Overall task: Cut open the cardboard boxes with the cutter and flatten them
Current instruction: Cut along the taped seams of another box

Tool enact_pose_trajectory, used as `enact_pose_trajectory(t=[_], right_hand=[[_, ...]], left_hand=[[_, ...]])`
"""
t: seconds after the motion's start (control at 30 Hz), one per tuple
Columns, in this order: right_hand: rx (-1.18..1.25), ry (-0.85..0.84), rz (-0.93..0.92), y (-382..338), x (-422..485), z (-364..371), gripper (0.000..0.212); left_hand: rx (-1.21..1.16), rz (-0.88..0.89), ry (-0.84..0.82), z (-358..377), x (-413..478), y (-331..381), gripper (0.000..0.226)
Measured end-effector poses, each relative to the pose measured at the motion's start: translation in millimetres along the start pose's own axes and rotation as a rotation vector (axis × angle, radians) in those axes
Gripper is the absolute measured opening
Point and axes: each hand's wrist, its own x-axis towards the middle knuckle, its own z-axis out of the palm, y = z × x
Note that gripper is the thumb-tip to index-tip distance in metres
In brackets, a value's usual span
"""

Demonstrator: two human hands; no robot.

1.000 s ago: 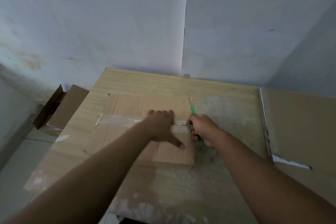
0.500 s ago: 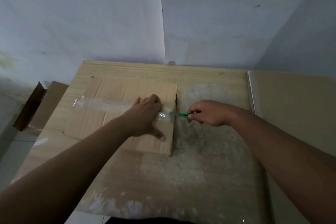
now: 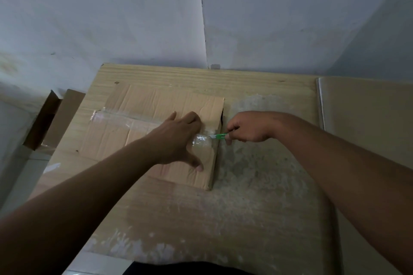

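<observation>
The box [image 3: 156, 107] lies flat on the tabletop [image 3: 257, 196], with clear tape [image 3: 116, 118] along its top. The left hand [image 3: 178, 138] presses on it near its right edge, fingers [image 3: 192, 118] straight and spread. The right hand [image 3: 248, 127], just beside that edge, pinches the green cutter [image 3: 220, 136] in curled fingers, its tip at the tape.

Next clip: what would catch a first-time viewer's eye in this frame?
The hands meeting mid-frame: the left hand lies flat on a taped box on the table, while the right hand grips a green cutter, blade at the tape on the box's right edge. A cardboard sheet lies at the table's right, and an open box sits past its left edge.
</observation>
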Motion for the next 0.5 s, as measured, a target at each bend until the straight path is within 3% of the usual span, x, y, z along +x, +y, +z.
enact_pose_trajectory(t=[0.33,0.5], right_hand=[[0.225,-0.335,0.089,19,5,-1,0.019],[0.418,-0.072,0.059,33,-14,15,0.020]], left_hand=[[-0.025,0.033,-0.013,-5,1,-4,0.105],[-0.010,0.066,0.042,-9,-12,-2,0.094]])
